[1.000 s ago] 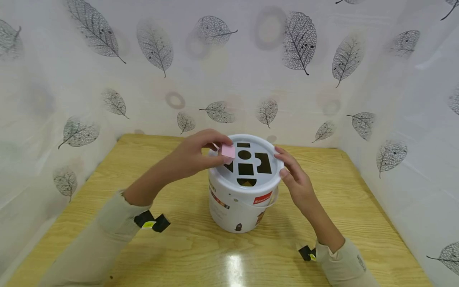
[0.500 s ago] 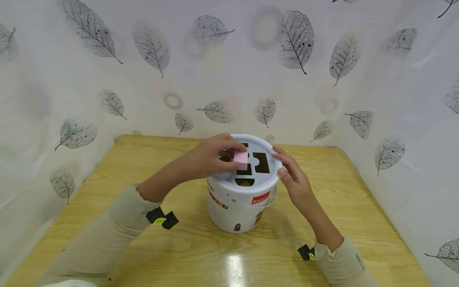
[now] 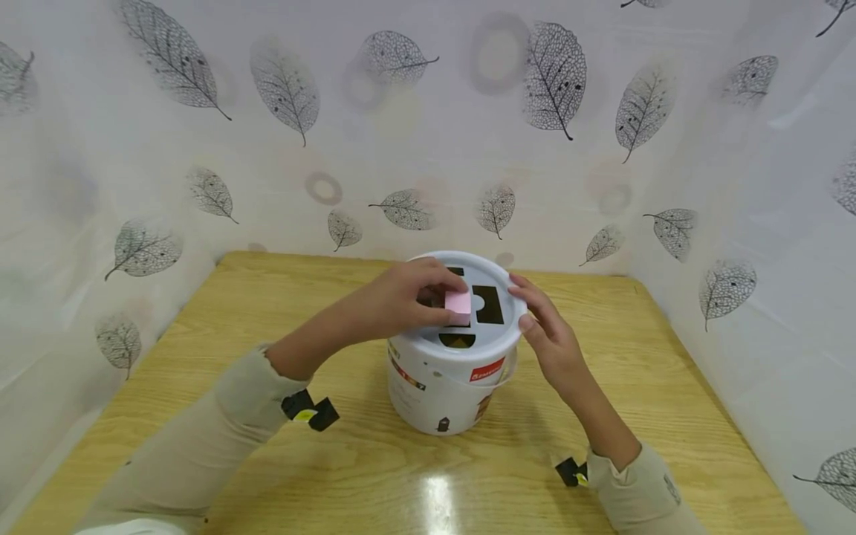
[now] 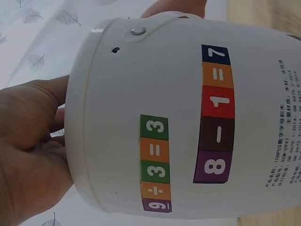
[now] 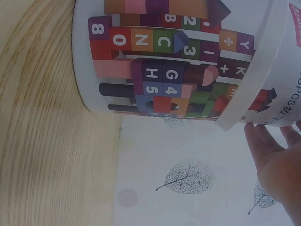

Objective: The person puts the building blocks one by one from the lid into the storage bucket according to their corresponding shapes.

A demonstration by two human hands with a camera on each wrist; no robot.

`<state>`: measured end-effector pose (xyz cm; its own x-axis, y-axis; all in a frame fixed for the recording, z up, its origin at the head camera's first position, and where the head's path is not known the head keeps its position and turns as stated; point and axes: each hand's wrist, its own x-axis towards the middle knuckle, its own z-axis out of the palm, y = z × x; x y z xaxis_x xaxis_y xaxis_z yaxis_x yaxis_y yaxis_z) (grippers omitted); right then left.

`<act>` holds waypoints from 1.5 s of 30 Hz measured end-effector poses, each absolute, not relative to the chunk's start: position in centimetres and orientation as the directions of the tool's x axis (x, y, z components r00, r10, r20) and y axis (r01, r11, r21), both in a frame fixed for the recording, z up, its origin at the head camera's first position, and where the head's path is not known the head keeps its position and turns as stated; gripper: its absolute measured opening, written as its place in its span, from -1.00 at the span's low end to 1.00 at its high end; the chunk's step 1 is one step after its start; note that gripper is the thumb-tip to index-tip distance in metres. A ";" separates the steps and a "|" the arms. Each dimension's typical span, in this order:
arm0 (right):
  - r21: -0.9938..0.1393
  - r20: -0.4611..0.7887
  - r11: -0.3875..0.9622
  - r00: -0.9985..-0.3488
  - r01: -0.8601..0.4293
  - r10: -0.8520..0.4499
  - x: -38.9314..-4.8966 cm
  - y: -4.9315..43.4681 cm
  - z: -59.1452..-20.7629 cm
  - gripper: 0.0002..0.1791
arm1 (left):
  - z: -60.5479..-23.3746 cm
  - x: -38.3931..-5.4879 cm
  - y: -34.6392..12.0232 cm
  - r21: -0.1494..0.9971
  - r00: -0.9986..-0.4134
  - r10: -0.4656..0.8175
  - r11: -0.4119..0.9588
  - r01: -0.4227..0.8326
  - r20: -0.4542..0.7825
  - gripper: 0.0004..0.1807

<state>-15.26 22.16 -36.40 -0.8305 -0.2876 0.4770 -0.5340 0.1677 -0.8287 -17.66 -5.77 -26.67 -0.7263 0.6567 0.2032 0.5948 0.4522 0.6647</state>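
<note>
A small pink block [image 3: 458, 305] is pinched between the thumb and fingers of my left hand [image 3: 408, 297], over the middle of the white bucket's lid [image 3: 428, 338]. Cut-out holes of different shapes pierce the lid; the hand and block hide several of them. My right hand [image 3: 551, 338] rests its fingers and thumb against the lid's right rim. The white bucket [image 3: 428, 394] stands upright, and the left wrist view shows printed number tiles [image 4: 216, 113] on its side. In that view the left hand [image 4: 33, 146] is partly hidden behind the rim, and the block cannot be seen.
The bucket stands on a wooden table [image 3: 334, 461]. White curtains with leaf prints [image 3: 428, 134] enclose the back and both sides. A thin bucket handle [image 3: 498, 383] hangs at the right. Building-block pictures [image 5: 164, 66] cover the bucket's side in the right wrist view.
My left hand has carried the pink block rightward from the lid's left side to its middle, and slightly lower. The right hand has stayed on the rim.
</note>
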 end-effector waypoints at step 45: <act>-0.803 0.518 0.161 -0.806 -0.574 -0.287 -15.6 21.5 -36.4 -0.55 | -30.1 -15.1 -16.9 0.713 -0.838 0.359 0.447 0.540 0.410 -0.48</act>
<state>-15.61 21.55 -36.35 -0.8057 -0.2868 0.5183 -0.5738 0.1605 -0.8031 -15.15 -16.93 -30.09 -0.8383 0.3593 0.4100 0.5402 0.4468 0.7131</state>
